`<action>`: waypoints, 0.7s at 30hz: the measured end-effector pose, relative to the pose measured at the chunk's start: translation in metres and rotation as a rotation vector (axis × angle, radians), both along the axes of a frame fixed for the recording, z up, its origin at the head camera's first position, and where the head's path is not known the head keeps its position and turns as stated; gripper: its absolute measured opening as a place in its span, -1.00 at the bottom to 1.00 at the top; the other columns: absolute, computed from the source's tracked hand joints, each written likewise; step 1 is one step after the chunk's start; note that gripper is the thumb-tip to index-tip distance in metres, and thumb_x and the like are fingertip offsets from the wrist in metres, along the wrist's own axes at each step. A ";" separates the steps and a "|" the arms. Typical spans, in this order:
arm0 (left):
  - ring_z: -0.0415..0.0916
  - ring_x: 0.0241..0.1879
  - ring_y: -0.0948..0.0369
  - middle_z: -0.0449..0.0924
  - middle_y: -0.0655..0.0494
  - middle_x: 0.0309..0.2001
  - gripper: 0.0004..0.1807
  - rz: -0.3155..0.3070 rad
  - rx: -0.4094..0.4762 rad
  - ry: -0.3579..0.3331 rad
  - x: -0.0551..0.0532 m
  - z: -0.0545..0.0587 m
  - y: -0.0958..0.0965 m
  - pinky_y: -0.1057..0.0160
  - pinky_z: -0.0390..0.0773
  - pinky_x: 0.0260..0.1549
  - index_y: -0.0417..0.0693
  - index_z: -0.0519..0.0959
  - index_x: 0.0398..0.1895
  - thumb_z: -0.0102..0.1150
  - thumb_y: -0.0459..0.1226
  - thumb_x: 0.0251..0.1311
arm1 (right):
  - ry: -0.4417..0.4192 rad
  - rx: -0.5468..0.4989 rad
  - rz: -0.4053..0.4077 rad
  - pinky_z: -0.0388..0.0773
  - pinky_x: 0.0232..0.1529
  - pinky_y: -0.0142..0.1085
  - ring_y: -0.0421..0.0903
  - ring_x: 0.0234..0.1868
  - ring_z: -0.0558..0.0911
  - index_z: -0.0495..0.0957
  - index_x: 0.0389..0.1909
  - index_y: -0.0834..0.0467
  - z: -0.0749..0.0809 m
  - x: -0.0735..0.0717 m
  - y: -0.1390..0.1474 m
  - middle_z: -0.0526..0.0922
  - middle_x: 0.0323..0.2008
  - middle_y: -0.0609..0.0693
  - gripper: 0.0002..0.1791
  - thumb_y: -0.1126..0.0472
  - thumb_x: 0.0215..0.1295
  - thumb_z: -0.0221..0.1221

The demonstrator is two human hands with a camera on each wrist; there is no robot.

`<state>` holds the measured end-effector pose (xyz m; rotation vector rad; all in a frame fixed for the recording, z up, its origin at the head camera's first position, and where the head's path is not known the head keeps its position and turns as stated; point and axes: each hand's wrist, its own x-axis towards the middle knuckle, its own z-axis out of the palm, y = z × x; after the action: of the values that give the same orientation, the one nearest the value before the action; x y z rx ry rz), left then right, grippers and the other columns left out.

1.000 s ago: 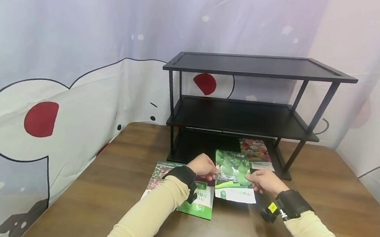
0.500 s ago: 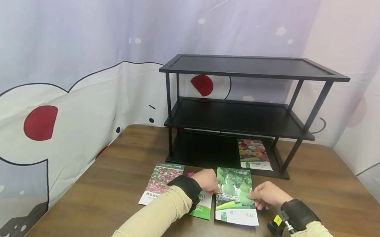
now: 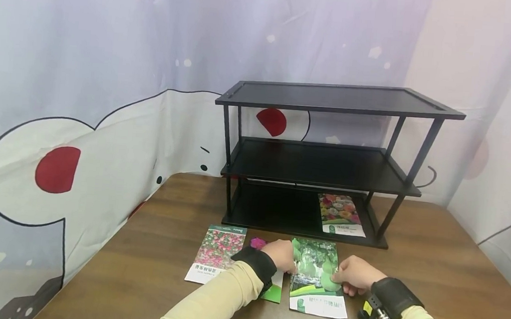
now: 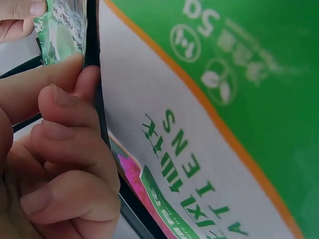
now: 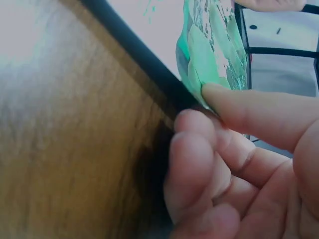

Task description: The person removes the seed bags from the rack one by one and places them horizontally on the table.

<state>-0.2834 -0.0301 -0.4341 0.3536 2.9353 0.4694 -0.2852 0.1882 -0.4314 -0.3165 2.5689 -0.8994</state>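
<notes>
A seed packet with green gourds [image 3: 317, 262] is pinched at both side edges, in front of the rack. My left hand [image 3: 280, 254] grips its left edge; in the left wrist view the thumb and forefinger meet there, other fingers curled. On its right edge my right hand [image 3: 358, 274] pinches with thumb and fingers, as the right wrist view shows. Beneath the left hand and wrist lies a green-and-white flower packet [image 3: 274, 292], mostly hidden in the head view; its printed front [image 4: 199, 114] fills much of the left wrist view.
A packet of pink flowers [image 3: 219, 249] lies on the wooden table [image 3: 139, 265] to the left. Behind stands a black three-tier rack [image 3: 322, 167]. On its bottom shelf, at the right, lies a packet of mixed blooms [image 3: 340, 214]. A printed cloth [image 3: 123, 69] hangs behind.
Both hands have drawn the gourd packet back from the rack's front edge toward me and down to the table, beside the flower packets. Over the last half second it has barely moved.
</notes>
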 end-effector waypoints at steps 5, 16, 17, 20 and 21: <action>0.21 -0.75 0.28 0.31 0.25 -0.82 -0.60 -0.011 -0.050 -0.003 0.001 -0.004 0.000 0.33 0.22 -0.71 0.01 0.46 -0.89 0.37 -0.11 -0.05 | -0.004 0.028 0.022 0.11 -0.79 -0.46 -0.23 -0.80 0.33 0.41 -0.76 0.17 -0.003 0.000 -0.003 0.36 -0.86 -0.09 -0.68 0.20 0.08 0.26; 0.15 -0.79 0.27 0.20 0.22 -0.87 -0.60 -0.063 -0.140 -0.033 0.003 0.004 0.007 0.36 0.15 -0.77 -0.01 0.34 -0.88 0.37 -0.23 -0.12 | 0.002 0.069 0.033 0.07 -0.79 -0.44 -0.24 -0.83 0.26 0.38 -0.79 0.17 0.004 0.005 -0.005 0.33 -0.88 -0.09 -0.63 0.18 0.03 0.32; 0.15 -0.79 0.27 0.20 0.23 -0.87 -0.60 -0.061 -0.138 -0.036 0.003 0.005 0.007 0.36 0.15 -0.77 -0.01 0.34 -0.88 0.37 -0.24 -0.12 | -0.003 0.052 0.039 0.08 -0.79 -0.45 -0.24 -0.83 0.25 0.37 -0.79 0.16 0.004 0.005 -0.004 0.33 -0.87 -0.09 -0.63 0.18 0.03 0.32; 0.09 -0.82 0.28 0.15 0.23 -0.90 -0.58 -0.076 -0.119 -0.051 0.007 0.007 0.007 0.36 0.10 -0.78 -0.01 0.31 -0.91 0.34 -0.30 -0.14 | -0.034 -0.011 0.070 0.09 -0.78 -0.45 -0.24 -0.83 0.25 0.33 -0.79 0.14 0.003 0.006 0.000 0.32 -0.87 -0.09 -0.61 0.19 0.05 0.31; 0.07 -0.83 0.29 0.13 0.24 -0.91 -0.58 -0.088 -0.108 -0.056 0.009 0.008 0.007 0.37 0.09 -0.79 -0.01 0.30 -0.93 0.33 -0.32 -0.15 | -0.048 -0.031 0.080 0.09 -0.77 -0.45 -0.24 -0.83 0.25 0.33 -0.79 0.13 0.003 0.008 0.002 0.32 -0.86 -0.09 -0.61 0.18 0.06 0.31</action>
<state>-0.2745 -0.0226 -0.4259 0.4460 2.8623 0.3032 -0.2776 0.1898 -0.4285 -0.3991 2.4820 -0.9068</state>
